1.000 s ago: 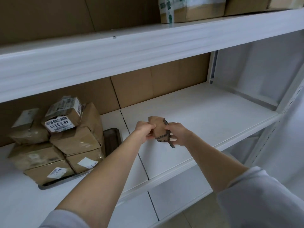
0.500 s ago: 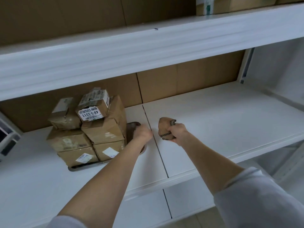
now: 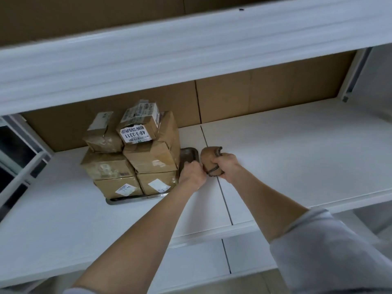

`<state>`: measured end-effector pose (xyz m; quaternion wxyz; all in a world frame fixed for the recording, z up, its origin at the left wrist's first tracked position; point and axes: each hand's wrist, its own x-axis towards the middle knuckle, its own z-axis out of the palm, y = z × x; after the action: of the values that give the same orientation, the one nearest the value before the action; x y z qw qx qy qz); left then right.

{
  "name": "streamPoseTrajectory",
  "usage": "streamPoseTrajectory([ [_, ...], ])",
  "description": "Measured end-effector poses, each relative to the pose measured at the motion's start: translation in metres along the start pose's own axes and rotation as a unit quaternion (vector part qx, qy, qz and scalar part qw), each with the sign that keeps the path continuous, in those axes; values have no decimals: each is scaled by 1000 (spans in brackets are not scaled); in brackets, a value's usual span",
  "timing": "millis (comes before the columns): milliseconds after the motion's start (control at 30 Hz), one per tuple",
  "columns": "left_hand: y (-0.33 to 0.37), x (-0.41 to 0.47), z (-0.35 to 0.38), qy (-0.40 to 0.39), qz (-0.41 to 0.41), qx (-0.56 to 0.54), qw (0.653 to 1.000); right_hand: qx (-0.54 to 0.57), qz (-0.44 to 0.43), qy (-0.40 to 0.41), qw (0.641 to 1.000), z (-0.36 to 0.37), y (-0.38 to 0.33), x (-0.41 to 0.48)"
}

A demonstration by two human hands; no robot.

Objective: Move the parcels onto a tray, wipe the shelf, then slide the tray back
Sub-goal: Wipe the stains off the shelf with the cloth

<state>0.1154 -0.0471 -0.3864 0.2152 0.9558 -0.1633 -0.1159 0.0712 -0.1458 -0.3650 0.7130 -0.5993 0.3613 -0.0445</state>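
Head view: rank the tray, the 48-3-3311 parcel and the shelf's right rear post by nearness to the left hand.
1. Tray, held by the left hand at its right rim.
2. 48-3-3311 parcel, top of the stack, left.
3. Right rear post, far right.

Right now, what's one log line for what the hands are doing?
left hand: grips tray edge | right hand: holds balled cloth | parcels: stacked on tray, on shelf
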Motion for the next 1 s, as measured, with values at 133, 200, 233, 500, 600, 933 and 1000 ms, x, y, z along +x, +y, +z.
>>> streamPoseTrajectory([
  [133,-6,1,-3,-17,-8,25,1000,-17,1,11,1000,10,4,5],
  [200,-6,3,-2,-33,-9,37,999,-16,6,16,1000,7,3,6],
  [233,-6,3,0,-42,-9,47,998,-16,8,21,1000,4,3,6],
  [500,5,15,14,-26,25,103,994,33,18,38,999,-34,6,9],
  [600,17,21,17,-25,39,93,995,40,14,48,998,-43,6,10],
  [933,62,33,40,-54,109,47,991,51,8,97,994,-67,2,15],
  [1000,69,33,45,-61,115,38,991,54,4,104,993,-73,2,17],
])
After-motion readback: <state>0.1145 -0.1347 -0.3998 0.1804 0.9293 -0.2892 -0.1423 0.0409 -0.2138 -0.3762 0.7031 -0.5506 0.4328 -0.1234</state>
